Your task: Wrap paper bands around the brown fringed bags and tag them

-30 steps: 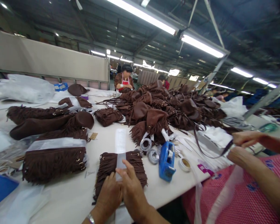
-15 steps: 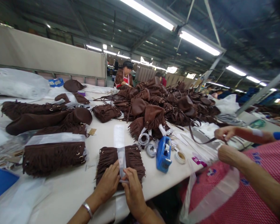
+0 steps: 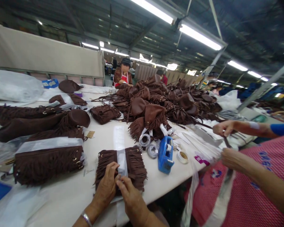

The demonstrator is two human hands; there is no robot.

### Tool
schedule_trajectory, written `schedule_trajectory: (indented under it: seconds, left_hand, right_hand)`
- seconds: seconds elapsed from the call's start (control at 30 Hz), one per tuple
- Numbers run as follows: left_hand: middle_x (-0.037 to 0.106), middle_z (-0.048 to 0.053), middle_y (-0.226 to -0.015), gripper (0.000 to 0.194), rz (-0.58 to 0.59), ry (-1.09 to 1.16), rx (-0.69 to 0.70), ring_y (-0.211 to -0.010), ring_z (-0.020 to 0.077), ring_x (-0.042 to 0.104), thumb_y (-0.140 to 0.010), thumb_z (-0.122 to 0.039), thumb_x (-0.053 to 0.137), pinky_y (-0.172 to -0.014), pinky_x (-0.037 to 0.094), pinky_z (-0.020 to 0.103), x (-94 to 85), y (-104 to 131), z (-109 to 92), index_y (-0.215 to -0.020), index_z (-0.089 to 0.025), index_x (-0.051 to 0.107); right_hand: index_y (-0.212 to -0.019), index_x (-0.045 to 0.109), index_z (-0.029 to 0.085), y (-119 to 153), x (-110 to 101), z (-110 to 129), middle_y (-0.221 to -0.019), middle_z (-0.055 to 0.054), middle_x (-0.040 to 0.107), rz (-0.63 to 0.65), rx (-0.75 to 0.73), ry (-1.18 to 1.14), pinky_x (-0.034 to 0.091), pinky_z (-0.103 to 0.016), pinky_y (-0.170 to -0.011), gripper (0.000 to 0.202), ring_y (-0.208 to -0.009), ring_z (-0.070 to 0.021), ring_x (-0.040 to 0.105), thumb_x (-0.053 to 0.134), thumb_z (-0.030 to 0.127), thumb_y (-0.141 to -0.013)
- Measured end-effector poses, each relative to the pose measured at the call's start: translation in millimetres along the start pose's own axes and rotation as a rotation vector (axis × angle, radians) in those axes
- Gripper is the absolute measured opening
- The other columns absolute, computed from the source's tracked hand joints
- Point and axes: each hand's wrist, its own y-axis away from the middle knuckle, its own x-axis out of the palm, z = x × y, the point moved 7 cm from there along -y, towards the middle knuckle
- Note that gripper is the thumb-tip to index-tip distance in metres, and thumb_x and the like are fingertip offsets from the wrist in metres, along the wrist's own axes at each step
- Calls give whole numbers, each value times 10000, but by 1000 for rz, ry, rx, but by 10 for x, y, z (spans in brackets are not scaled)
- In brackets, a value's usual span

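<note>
In the head view, lettering on the purple label (image 3: 202,160) is too blurred to be read. The brown fringed bag (image 3: 136,167) is laid on the table (image 3: 59,195), its long axis running left-right, crossed by a pale strip (image 3: 122,162). Fingertips of the left hand (image 3: 106,186) and right hand (image 3: 133,197) are gathered over it; what is pinched cannot be told.

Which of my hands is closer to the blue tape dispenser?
Your right hand. It is at the front of the fringed bag, left of the blue tape dispenser; your left hand is farther left.
</note>
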Motion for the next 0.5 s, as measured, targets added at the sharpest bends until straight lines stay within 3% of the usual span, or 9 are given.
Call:
schedule_trajectory:
  seconds: [0.07,0.27,0.5]
  left_hand:
    - [483,108,-1316,338,-8,-8,-9,-1107,217,593,-936,-295,455,-968,531,413,10,-6,10,-1270,-237,462]
    - [599,91,-1153,400,-20,-50,-84,-871,192,656,-929,-339,485,-835,577,386,63,-4,124,-1301,-201,435]
    - [655,79,-1148,404,32,-94,-99,-930,198,660,-940,-341,489,-890,553,404,111,-1,161,-1320,-205,465]
  right_hand:
    - [-1408,418,96,-16,-19,54,-1323,-200,529,4,-53,29,529,-274,-948,491,-1271,-216,517,377,44,-922]
    - [-1334,482,70,-85,-73,135,-1217,-202,606,1,-113,60,556,-276,-894,387,-1174,-219,594,389,78,-959]
    - [-1355,474,88,-75,-64,97,-1230,-191,608,64,-48,16,555,-307,-910,392,-1160,-234,601,382,102,-974]
